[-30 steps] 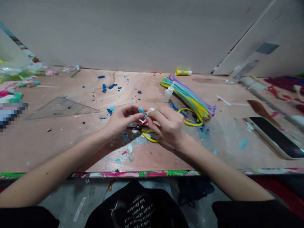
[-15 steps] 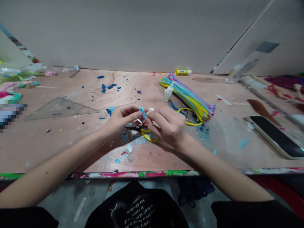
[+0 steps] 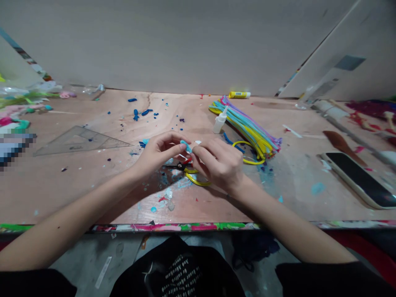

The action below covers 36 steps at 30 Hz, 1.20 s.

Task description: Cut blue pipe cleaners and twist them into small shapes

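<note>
Along the near side, a black garment with white printed lettering is hanging below the painted front edge of the plywood table, and small pale and blue scraps are lying on the wood just beyond that edge. Both forearms are reaching in from the near corners. The left hand and the right hand are closing narrowly together, their fingertips pinching a light-blue clay piece in the air above the table, between the 2 hands. A small white scrap is sitting just beside the right fingers. Directly under the hands, a pair of yellow-handled scissors is lying with its black blades pointing left. To the left, a clear plastic set square is lying flat among blue clay crumbs. To the right, a smartphone is lying face up. Farther away, a white glue bottle is standing against a bundle of multicoloured pipe cleaners, and a yellow glue stick is lying at the far edge by the pale wall.
</note>
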### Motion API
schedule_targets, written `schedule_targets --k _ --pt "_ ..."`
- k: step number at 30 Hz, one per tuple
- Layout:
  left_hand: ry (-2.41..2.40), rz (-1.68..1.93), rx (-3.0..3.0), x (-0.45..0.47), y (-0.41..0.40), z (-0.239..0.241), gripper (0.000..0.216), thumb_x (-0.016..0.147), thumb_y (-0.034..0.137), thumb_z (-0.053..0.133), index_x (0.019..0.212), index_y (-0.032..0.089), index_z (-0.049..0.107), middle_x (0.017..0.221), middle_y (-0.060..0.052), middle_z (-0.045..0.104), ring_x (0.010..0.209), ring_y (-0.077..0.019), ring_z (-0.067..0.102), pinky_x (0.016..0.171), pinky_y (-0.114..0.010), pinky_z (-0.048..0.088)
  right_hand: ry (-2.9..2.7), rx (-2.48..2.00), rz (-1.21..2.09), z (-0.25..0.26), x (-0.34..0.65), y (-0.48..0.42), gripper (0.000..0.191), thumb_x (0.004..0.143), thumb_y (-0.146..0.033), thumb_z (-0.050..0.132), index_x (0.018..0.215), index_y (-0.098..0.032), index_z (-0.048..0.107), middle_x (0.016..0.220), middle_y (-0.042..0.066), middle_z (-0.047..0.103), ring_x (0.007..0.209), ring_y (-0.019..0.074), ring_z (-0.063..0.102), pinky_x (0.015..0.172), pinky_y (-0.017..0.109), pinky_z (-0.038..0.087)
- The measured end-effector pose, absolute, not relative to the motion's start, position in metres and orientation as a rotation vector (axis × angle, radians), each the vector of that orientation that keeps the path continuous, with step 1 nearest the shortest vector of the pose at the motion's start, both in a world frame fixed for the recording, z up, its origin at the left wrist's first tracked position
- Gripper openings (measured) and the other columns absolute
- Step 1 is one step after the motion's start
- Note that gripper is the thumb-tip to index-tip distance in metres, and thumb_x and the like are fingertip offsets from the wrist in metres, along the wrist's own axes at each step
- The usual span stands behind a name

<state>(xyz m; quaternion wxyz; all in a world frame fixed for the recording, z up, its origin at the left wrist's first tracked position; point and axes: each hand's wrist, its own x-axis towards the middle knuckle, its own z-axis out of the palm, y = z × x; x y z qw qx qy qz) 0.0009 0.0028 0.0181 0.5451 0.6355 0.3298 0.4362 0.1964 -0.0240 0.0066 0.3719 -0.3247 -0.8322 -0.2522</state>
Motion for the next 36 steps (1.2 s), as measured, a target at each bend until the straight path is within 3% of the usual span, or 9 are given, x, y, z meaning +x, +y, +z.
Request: schedule_targets --k 17,22,27,36 --pt "0.803 1.146 1.355 -0.001 0.004 0.017 0.018 0.080 0.032 0.077 0.088 0.018 0.067 0.079 -0.001 0.073 0.073 -0.0150 0.073 0.067 -0.025 0.058 -2.003 -0.896 -0.329 0.004 0.194 -0.022 0.018 0.096 -0.019 0.053 0.087 -0.017 0.068 0.082 0.006 0.072 0.074 0.0171 0.065 0.067 0.030 0.047" --pt "0.830 1.165 1.520 0.000 0.001 0.022 0.017 0.081 0.031 0.077 0.087 0.019 0.067 0.075 -0.001 0.072 0.070 -0.0141 0.071 0.066 -0.024 0.057 -1.995 -0.885 -0.122 0.005 0.193 -0.023 0.014 0.094 -0.020 0.053 0.098 -0.017 0.067 0.090 0.006 0.072 0.072 0.0151 0.063 0.066 0.029 0.048" --pt "0.875 1.160 1.565 0.000 -0.001 0.022 0.018 0.081 0.033 0.076 0.088 0.018 0.067 0.075 -0.001 0.070 0.070 -0.0143 0.070 0.065 -0.025 0.056 -1.992 -0.874 -0.126 0.001 0.192 -0.022 0.017 0.090 -0.023 0.060 0.107 -0.019 0.064 0.095 0.005 0.073 0.073 0.0155 0.063 0.067 0.029 0.048" --pt "0.817 1.121 1.563 0.005 -0.004 0.012 0.015 0.082 0.029 0.075 0.088 0.016 0.069 0.077 -0.001 0.071 0.069 -0.0117 0.067 0.065 -0.023 0.055 -1.974 -0.879 -0.159 -0.001 0.191 -0.021 0.005 0.091 -0.017 0.057 0.092 -0.018 0.062 0.082 0.004 0.069 0.073 0.0155 0.062 0.065 0.028 0.044"
